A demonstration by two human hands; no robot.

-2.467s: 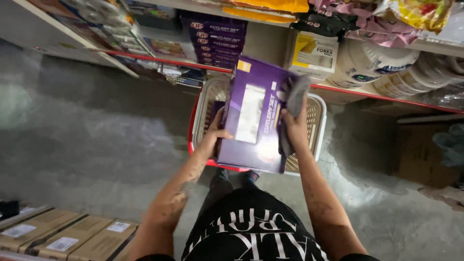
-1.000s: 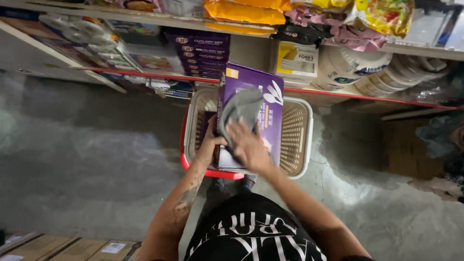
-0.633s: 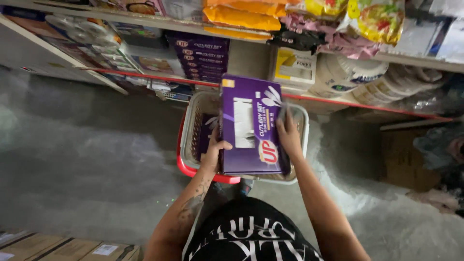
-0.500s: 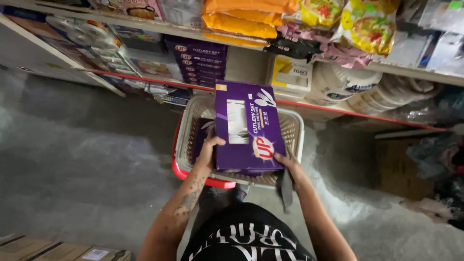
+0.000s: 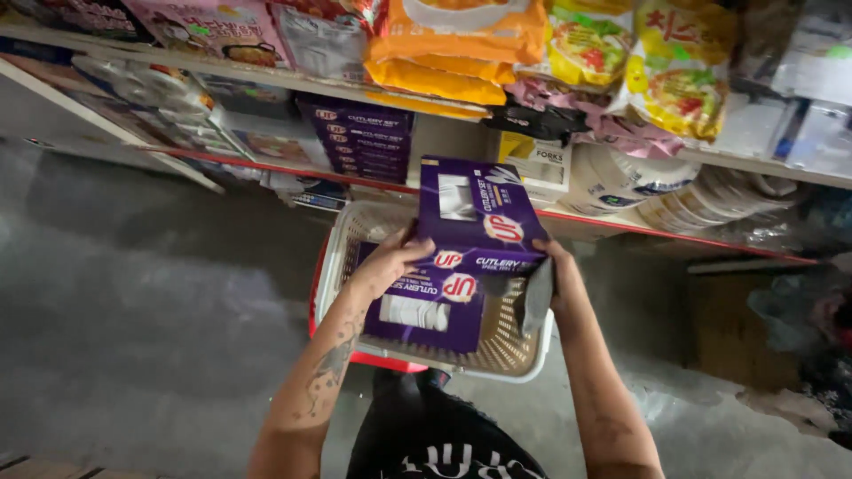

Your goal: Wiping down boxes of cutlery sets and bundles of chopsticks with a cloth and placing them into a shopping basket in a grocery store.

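I hold a purple cutlery box (image 5: 479,213) upright above a cream plastic basket (image 5: 524,365) that has a red underside. My left hand (image 5: 390,263) grips the box's lower left corner. My right hand (image 5: 557,277) presses its lower right edge, and a grey cloth (image 5: 536,300) hangs from the same hand. A second purple box (image 5: 424,312) lies flat inside the basket, right under the held one.
A shelf stands straight ahead with a stack of matching purple boxes (image 5: 359,137), a yellow box (image 5: 538,164), orange packets (image 5: 448,49), noodle packets (image 5: 676,66) and stacked disposable plates (image 5: 710,202). A brown carton (image 5: 729,330) sits on the grey concrete floor at right.
My right hand rubbed the cloth over the box's face, then went back to its right edge. The box has since risen and tipped upright toward the shelf, showing a second box beneath.
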